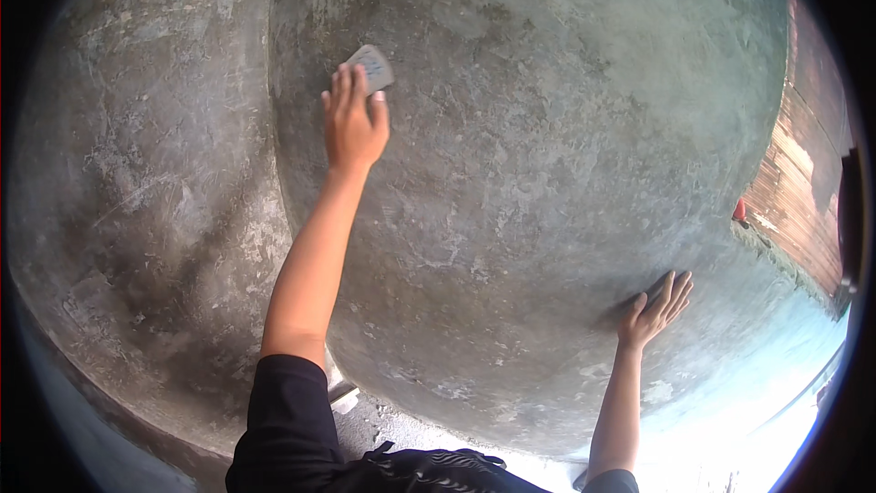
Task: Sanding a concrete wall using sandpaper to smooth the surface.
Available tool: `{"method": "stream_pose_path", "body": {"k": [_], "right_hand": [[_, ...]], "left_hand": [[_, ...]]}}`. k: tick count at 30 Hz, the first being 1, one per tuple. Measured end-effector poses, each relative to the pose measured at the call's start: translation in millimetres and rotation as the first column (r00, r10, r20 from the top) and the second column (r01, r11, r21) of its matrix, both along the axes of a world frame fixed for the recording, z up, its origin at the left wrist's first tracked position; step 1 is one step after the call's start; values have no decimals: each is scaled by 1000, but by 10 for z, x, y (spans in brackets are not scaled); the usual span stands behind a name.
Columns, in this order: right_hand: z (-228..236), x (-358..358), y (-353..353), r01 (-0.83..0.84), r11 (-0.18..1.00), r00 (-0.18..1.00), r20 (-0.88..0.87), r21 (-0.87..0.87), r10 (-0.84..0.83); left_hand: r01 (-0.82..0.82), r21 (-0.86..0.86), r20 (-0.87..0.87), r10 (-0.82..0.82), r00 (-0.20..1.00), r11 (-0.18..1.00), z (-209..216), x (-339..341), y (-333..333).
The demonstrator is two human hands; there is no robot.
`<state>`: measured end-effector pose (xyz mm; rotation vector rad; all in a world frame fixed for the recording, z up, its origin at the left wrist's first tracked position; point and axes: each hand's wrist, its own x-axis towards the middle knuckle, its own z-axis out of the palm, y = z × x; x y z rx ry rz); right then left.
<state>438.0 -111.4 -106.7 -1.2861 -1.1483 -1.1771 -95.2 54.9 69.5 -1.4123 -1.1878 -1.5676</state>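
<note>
My left hand (354,123) is raised high against the grey plastered wall (529,155), close to the inner corner. Under its fingers is a small grey piece of sandpaper (372,69) with faint bluish print on its back, lying against the wall. The fingertips cover its lower left part, and the thumb rests at its lower edge. Lower down on the right, my right hand (657,310) lies against the same wall with its fingers stretched out. It holds nothing.
A second grey wall (164,173) meets this one at a vertical corner on the left. To the right is a wooden panel (798,183) in an opening, with a small red thing (739,210) at its edge. Rough floor (388,420) shows below, beside a pale block (343,396).
</note>
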Motion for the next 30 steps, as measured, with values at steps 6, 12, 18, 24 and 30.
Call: {"method": "stream_pose_path", "body": {"k": [6,12,18,24,30], "right_hand": [[0,67,-30,38,999,999,1,12,-38],[-3,63,-17,5,1000,1000,-16,21,-5],[138,-157,-197,-180,983,979,-94,24,181],[309,-1142,-165,-447,894,893,64,12,446],[176,-1758,-76,-759,649,649,18,-45,761]], "left_hand": [[164,-89,-62,-170,983,982,-356,294,-181],[340,-136,-351,-366,862,931,-661,628,-537],[299,-68,-397,-300,867,952,-594,285,-353],[190,-36,-339,-191,921,981,-544,-154,-249],[-179,-89,-378,133,916,980,-565,-1140,-445]]}}
